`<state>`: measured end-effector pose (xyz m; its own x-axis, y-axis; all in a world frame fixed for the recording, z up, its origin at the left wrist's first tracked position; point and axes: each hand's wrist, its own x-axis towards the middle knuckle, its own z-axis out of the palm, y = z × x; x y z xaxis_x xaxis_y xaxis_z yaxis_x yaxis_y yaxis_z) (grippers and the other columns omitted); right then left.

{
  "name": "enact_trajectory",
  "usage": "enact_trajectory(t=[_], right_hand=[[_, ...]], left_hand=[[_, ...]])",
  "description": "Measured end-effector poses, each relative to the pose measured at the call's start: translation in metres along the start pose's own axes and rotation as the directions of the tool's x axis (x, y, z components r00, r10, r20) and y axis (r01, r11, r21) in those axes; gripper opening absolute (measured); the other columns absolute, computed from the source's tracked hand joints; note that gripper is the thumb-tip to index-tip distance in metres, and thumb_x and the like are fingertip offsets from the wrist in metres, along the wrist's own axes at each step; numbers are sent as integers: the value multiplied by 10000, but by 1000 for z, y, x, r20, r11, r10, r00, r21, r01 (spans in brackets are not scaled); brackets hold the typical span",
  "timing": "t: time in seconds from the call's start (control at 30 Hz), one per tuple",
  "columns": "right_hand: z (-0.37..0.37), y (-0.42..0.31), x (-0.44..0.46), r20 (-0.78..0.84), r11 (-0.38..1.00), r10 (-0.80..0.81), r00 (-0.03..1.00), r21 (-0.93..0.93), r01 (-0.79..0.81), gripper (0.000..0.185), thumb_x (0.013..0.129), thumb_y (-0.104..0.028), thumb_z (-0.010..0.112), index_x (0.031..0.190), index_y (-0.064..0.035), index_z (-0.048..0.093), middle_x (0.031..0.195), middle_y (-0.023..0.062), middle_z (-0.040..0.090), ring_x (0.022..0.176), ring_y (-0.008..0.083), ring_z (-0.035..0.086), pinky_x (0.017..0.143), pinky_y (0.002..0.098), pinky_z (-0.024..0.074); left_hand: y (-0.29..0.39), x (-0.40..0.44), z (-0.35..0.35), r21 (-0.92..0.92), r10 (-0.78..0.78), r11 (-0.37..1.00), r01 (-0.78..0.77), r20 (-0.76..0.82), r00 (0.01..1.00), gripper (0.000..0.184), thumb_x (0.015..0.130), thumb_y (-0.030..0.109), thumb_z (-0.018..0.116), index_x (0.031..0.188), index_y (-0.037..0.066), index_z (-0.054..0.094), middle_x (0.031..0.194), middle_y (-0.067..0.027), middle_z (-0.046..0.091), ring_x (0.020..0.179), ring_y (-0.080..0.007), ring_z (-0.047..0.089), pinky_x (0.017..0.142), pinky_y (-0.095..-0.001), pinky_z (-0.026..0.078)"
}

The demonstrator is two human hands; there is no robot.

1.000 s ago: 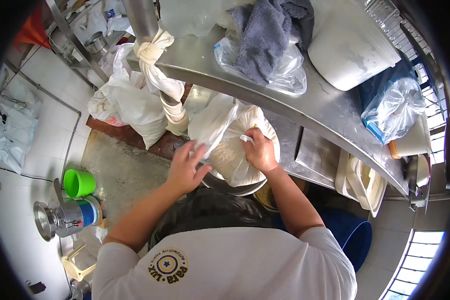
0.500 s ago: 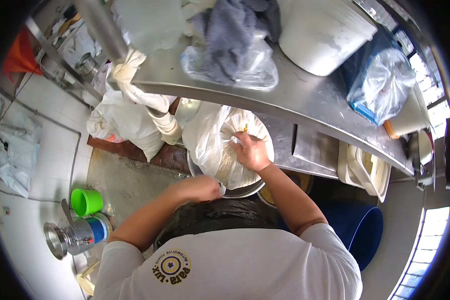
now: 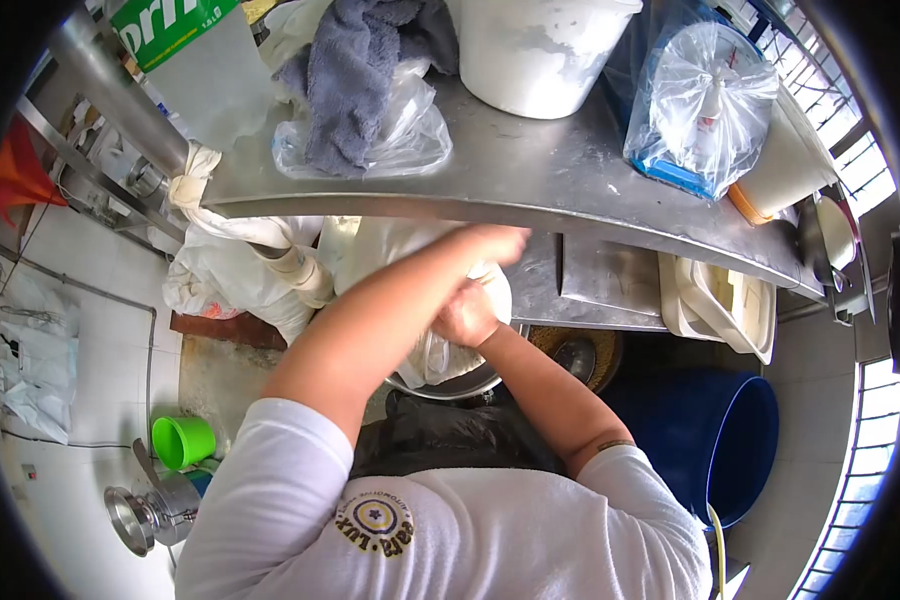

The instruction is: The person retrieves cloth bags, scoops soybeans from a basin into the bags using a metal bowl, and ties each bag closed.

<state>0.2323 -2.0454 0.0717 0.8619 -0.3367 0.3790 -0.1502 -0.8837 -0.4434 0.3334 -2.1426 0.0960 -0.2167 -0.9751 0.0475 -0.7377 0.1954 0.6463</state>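
A full white cloth bag sits in a round metal basin below the steel table's edge. My right hand is closed on the bag's gathered top. Above it, my left arm crosses over the bag, and my left hand is near the table edge, smeared by motion; its fingers cannot be made out. The left forearm hides much of the bag.
On the steel table are a grey towel, a white bucket and a bagged scale. White trays lie below. A blue barrel stands right, a green bucket left.
My left hand has moved from the bag's left side up and across to the right, over my right hand. My right hand keeps its hold on the bag. The view has turned toward the right.
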Motion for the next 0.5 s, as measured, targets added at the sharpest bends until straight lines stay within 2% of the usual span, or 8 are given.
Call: enact_trajectory(t=[0.07, 0.13, 0.2, 0.23, 0.27, 0.3, 0.4, 0.5], right_hand=[[41, 24, -15, -160, 971, -30, 987, 230, 67, 459, 954, -339, 668, 1334, -91, 595, 1303, 141, 640, 1228, 301, 597, 1049, 475, 456], [35, 35, -18, 149, 872, 62, 987, 472, -127, 546, 887, -261, 772, 1363, -82, 575, 1377, 88, 575, 1304, 238, 511, 1142, 412, 355], [23, 26, -21, 122, 774, 99, 988, 614, -153, 532, 891, -256, 759, 1363, -80, 585, 1376, 93, 576, 1272, 247, 528, 1096, 410, 405], [5, 7, -15, -234, 960, 48, 971, 279, 20, 412, 884, -213, 742, 1257, -76, 636, 1246, 134, 659, 1161, 292, 623, 980, 456, 496], [-19, -1, -8, 154, 993, 92, 984, 61, -103, 289, 870, -159, 721, 1139, -70, 664, 1022, 173, 724, 954, 353, 703, 811, 482, 562], [-30, -18, -1, 52, 988, 107, 993, 103, -112, 269, 865, -160, 723, 1112, -72, 665, 942, 176, 724, 881, 375, 706, 760, 481, 567], [-29, -29, 7, -96, 985, 89, 991, 155, -73, 252, 875, -169, 723, 1097, -69, 659, 872, 166, 731, 810, 377, 719, 711, 457, 576], [-26, -35, 16, -89, 941, 260, 961, 245, -232, 250, 905, -173, 682, 1138, -87, 647, 889, 182, 730, 822, 388, 714, 741, 471, 575]], left_hand=[[117, -24, -24, 642, -275, 759, -105, 463, 842, 323, 912, 250, 670, 1182, 74, 681, 1266, -186, 654, 1240, -347, 593, 1024, -454, 481], [125, -58, -18, 289, 3, 956, -51, 164, 986, 281, 920, 260, 672, 1111, 53, 680, 1232, -159, 648, 1237, -378, 575, 1011, -475, 480], [110, -97, -30, 155, 119, 984, -85, -226, 967, 264, 929, 290, 683, 1054, 58, 669, 1132, -165, 664, 1085, -375, 625, 946, -493, 484], [84, -119, -30, 198, 218, 971, -132, -517, 828, 198, 928, 207, 688, 1050, 54, 658, 1024, -166, 687, 983, -355, 660, 859, -481, 519], [73, -157, -39, 114, 29, 992, 51, -606, 795, 149, 910, 125, 694, 1025, 44, 646, 896, -159, 691, 816, -349, 675, 719, -462, 541], [63, -187, -50, 60, -21, 994, 94, -728, 685, 117, 886, 144, 684, 939, 50, 639, 794, -158, 652, 726, -375, 635, 680, -485, 507], [-12, -302, -24, -10, -533, 798, 602, -478, 699, 243, 915, 227, 680, 1002, 6, 632, 783, -162, 662, 655, -381, 630, 661, -502, 515], [-27, -363, 35, -170, -600, 777, 606, 92, 795, 372, 901, 323, 742, 1122, 30, 683, 876, -226, 696, 801, -349, 691, 737, -432, 538]])
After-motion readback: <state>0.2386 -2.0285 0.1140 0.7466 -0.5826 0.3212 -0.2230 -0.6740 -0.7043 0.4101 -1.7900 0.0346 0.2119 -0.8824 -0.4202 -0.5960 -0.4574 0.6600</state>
